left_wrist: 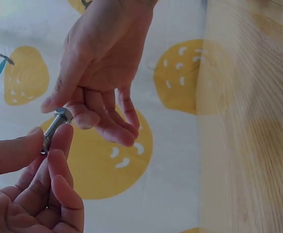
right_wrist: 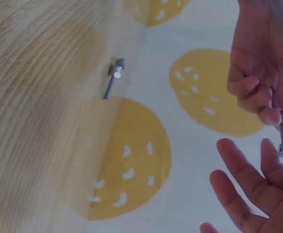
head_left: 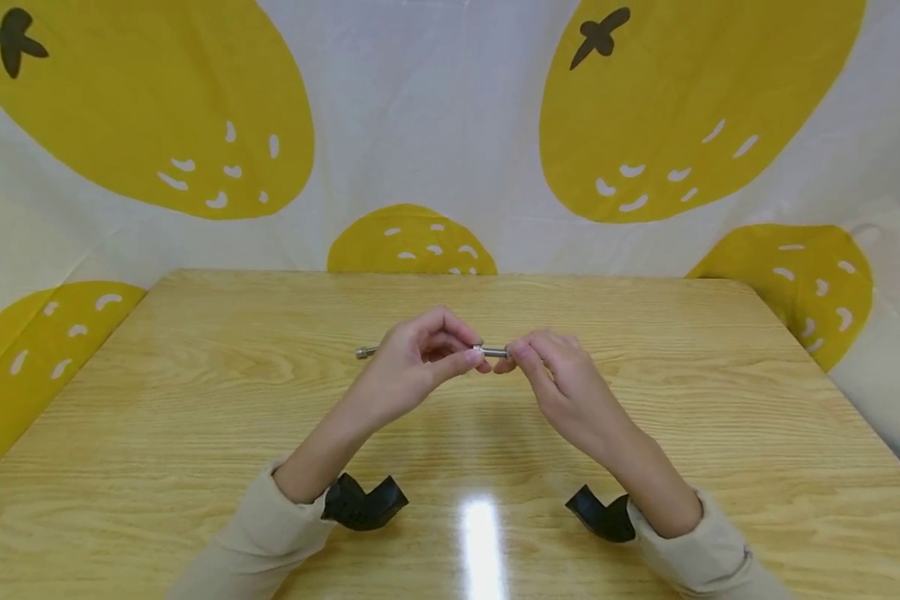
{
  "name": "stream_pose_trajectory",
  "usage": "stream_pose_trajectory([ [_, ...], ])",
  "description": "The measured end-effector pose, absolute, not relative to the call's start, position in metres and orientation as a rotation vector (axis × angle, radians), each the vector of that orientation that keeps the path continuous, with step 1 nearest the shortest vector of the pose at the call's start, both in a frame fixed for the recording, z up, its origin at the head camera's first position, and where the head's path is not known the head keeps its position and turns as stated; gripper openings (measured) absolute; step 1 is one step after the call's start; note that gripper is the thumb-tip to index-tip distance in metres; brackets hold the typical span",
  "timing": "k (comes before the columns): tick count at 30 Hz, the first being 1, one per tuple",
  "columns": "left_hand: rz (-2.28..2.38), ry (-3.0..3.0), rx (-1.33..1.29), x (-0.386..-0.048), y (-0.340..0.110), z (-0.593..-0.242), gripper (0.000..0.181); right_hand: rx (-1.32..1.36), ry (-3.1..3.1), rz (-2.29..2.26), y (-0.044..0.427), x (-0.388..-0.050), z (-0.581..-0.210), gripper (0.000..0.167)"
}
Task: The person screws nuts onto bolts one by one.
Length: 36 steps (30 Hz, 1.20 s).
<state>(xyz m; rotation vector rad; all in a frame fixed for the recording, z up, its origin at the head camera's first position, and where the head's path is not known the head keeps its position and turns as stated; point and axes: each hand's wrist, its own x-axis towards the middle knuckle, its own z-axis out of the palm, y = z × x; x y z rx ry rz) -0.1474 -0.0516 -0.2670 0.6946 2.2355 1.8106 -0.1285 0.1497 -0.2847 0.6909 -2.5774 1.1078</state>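
Observation:
A silver hex bolt spans the gap between my two hands above the table. My left hand pinches its threaded end between thumb and fingertips; whether a nut sits there is hidden by the fingers. At the bolt head, the thumb and index finger of my right hand close around it. The left wrist view shows the hex head and shank of this bolt plainly. Behind the left hand, a second bolt lies on the table, partly covered in the head view and whole in the right wrist view.
The wooden table spreads under both hands, with a light reflection near its front. A white cloth printed with yellow fruit hangs behind it. Black mounts stick out from both sleeves.

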Motion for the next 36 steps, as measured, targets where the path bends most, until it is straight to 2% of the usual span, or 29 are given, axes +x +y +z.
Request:
stream_pose_trajectory([
  [5,1.833,2.183,0.691,-0.1479,-0.0554,-0.2663,0.016,0.687,-2.562,1.150,0.1534,-0.1280,-0.2818,0.020],
  [9,1.837,2.175,0.679,-0.1482,-0.0580,-0.2660,0.018,0.764,-2.479,1.149,0.1548,-0.1277,-0.2812,0.032],
  [12,1.845,2.158,0.667,-0.1485,-0.0586,-0.2662,0.018,0.805,-2.425,1.113,0.1541,-0.1272,-0.2813,0.031],
  [23,1.803,2.227,0.634,-0.1458,-0.0578,-0.2637,0.019,0.799,-2.490,1.082,0.1521,-0.1258,-0.2828,0.010],
  [33,1.809,2.267,0.600,-0.1462,-0.0533,-0.2659,0.017,0.645,-2.571,1.164,0.1451,-0.1251,-0.2829,0.033],
  [36,1.822,2.253,0.583,-0.1462,-0.0527,-0.2658,0.016,0.628,-2.568,1.181,0.1470,-0.1253,-0.2819,0.032],
])
